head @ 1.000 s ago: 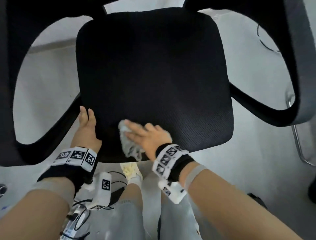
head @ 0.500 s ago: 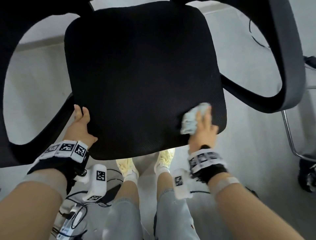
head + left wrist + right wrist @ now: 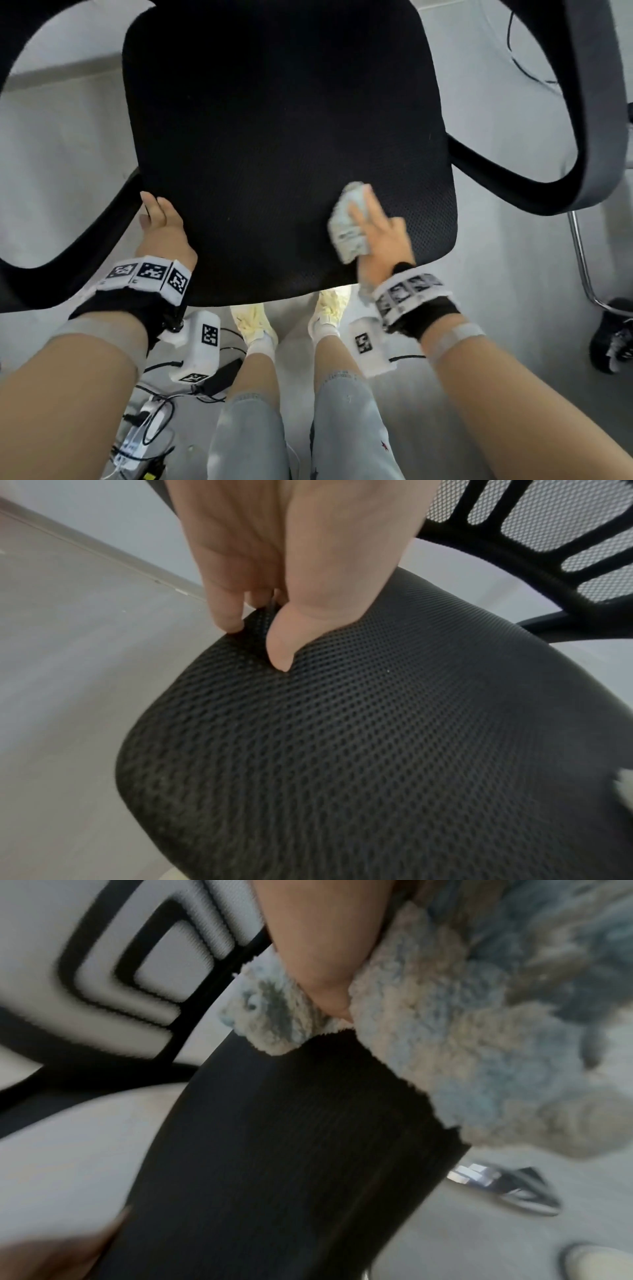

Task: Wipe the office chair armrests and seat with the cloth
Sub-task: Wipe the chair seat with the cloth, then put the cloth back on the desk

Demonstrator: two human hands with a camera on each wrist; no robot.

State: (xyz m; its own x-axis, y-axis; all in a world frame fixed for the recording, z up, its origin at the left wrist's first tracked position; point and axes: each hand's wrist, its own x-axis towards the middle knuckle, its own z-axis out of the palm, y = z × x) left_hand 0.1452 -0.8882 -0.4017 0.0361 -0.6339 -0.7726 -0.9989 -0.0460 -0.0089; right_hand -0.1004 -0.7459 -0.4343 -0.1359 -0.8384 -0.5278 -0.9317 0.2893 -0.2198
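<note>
The office chair's black mesh seat (image 3: 281, 137) fills the head view, with a looped black armrest on the left (image 3: 51, 270) and another on the right (image 3: 596, 120). My left hand (image 3: 161, 222) grips the seat's front left edge. In the left wrist view its thumb (image 3: 281, 647) lies on top of the mesh seat (image 3: 377, 737) and its fingers curl over the rim. My right hand (image 3: 380, 236) holds a bunched pale blue-grey cloth (image 3: 347, 222) against the seat near the front right corner. The right wrist view shows a digit dug into the fluffy cloth (image 3: 445, 1047) on the seat (image 3: 291, 1150).
My legs and pale shoes (image 3: 255, 325) stand just in front of the seat. Cables and a power strip (image 3: 144, 428) lie on the grey floor at lower left. A chrome chair leg (image 3: 582, 267) and a dark shoe (image 3: 613, 335) are at the right. The mesh backrest (image 3: 548, 547) rises behind.
My right hand has swept the cloth along the seat's front from left of centre to the right side. The left hand has kept its hold on the front left edge.
</note>
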